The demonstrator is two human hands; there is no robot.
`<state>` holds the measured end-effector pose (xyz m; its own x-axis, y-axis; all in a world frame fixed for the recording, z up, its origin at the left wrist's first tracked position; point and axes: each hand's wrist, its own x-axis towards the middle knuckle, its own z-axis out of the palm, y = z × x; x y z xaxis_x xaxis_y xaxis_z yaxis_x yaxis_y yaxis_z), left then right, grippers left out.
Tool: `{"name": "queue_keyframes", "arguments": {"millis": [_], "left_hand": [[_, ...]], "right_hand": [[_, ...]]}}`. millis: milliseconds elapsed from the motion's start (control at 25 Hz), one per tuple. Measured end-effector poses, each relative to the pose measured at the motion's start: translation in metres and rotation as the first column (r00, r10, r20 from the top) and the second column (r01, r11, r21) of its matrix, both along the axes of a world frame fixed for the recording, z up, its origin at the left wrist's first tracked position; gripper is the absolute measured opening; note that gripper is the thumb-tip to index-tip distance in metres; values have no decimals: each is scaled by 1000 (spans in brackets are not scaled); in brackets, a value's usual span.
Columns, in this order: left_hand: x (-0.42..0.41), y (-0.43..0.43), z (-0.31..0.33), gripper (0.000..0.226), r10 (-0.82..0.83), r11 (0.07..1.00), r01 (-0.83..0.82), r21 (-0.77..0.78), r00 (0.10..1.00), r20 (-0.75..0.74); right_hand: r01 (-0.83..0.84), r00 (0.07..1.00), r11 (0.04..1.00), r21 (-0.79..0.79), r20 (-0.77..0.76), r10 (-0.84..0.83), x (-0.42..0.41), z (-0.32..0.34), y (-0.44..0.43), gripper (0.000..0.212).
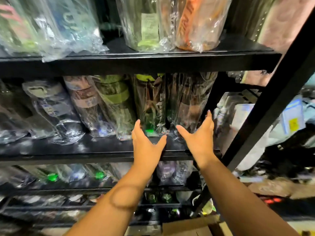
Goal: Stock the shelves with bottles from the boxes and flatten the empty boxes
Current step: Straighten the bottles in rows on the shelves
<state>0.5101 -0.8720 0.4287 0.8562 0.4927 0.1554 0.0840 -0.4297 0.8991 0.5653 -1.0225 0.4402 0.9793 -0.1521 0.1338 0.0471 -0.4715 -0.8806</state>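
Note:
Plastic-wrapped bottles stand in rows on a black metal shelf (95,158). My left hand (146,143) reaches to the base of a dark green wrapped bottle (150,103), fingers straight, thumb spread, holding nothing. My right hand (199,137) is spread at the base of the brown wrapped bottle (189,99) beside it, fingertips on its right side, thumb near the front. Both bottles stand upright at the right end of the middle shelf. A cardboard box (190,226) shows at the bottom edge below my arms.
An upper shelf (136,63) holds more wrapped bottles, and lower shelves (85,189) hold others. A black upright post (272,106) slants along the right. Right of it lie bags, white packages (242,120) and clutter on the floor.

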Motion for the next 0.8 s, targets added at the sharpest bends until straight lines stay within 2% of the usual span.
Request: {"name": "queue_keyframes", "arguments": {"millis": [80,160,360,520,600,680,800], "left_hand": [[1,-1,-11,99,12,1000,-12,-15,1000,-24],[2,0,-14,98,7,1000,-7,-19,1000,-24],[11,-2,-8,102,26,998,-30,-49,997,-71],[24,-9,0,107,109,993,-113,-32,988,-111],[35,-10,2,99,205,978,-208,-7,968,-143],[45,-13,5,80,285,957,-291,-6,942,-179],[53,-18,7,70,342,938,-346,18,914,-219]], "right_hand": [[4,1000,997,76,-9,-3,17,-9,6,120],[36,999,996,79,-9,-35,25,-16,10,119],[53,997,997,54,48,-56,23,-22,4,83],[38,996,998,55,81,-42,14,-25,-10,78],[43,996,999,24,78,-45,12,-26,-10,80],[78,993,997,-15,84,-77,12,-26,-8,82],[112,990,992,-59,92,-107,13,-26,-6,82]]}}
